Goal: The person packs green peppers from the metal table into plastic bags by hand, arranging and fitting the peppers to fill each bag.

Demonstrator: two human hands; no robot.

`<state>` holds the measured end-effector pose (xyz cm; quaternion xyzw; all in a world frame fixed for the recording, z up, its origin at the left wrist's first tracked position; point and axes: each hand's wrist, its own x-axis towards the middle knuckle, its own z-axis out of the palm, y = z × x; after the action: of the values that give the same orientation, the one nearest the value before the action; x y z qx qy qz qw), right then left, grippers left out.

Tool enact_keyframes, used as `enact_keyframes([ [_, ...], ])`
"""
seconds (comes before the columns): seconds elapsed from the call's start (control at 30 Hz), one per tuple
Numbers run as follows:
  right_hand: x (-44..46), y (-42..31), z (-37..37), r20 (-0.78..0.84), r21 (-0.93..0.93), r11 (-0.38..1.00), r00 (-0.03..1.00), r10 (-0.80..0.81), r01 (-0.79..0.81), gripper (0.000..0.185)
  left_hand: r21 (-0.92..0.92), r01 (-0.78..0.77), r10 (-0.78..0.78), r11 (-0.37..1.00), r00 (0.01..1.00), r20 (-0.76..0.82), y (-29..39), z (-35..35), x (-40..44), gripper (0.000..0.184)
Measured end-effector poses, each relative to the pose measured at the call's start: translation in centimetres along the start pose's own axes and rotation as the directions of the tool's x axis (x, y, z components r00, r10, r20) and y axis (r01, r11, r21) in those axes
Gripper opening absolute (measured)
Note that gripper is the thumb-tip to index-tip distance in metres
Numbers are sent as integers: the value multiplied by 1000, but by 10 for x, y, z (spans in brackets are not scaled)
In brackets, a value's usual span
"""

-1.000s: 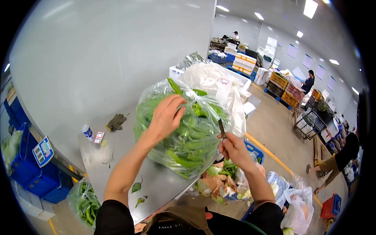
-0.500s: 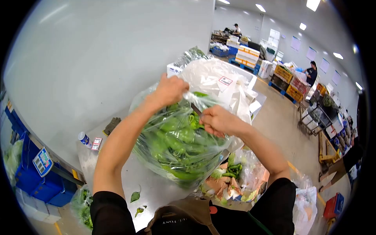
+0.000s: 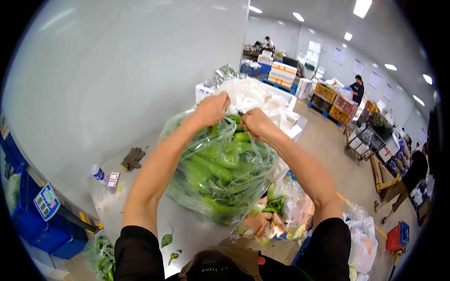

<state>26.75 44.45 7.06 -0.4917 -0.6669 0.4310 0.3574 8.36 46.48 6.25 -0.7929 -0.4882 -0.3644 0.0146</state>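
A large clear plastic bag [image 3: 220, 173] full of green peppers [image 3: 218, 171] stands on the metal table [image 3: 197, 239] before me. My left hand [image 3: 213, 110] is closed on the gathered plastic at the top of the bag. Close beside it, my right hand [image 3: 257, 124] is a fist at the bag's far top edge. Only a small dark bit of the knife [image 3: 240, 114] shows by its fingers; the rest is hidden. The bag is open at the top between my hands, with peppers showing bare there. Behind it lies white plastic sheeting [image 3: 251, 93] in a white box.
A glove [image 3: 133, 158], a small can [image 3: 98, 173] and a printed label [image 3: 113, 179] lie at the left of the table. Scraps [image 3: 274, 215] fill a container to the right. A scale display [image 3: 47, 201] stands at left. Several people work farther off.
My right hand has moved up and in toward my left, and the knife blade is now mostly hidden. The bag's top has opened wider, showing more peppers. The view has shifted right.
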Motion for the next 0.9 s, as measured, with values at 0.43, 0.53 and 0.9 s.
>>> enact_keyframes([
  [0.43, 19, 4, -10, -114, -647, 663, 812, -572, 376, 23, -98, -10, 0, 995, 995, -97, 7, 7, -4, 20],
  [0.53, -10, 6, -26, -105, -686, 586, 738, -667, 432, 22, -155, -1, -10, 988, 997, -74, 10, 10, 1, 19],
  [0.9, 19, -19, -21, -259, -816, 359, 270, -927, 453, 15, -37, 89, -96, 995, 962, -256, -55, -14, -21, 27],
])
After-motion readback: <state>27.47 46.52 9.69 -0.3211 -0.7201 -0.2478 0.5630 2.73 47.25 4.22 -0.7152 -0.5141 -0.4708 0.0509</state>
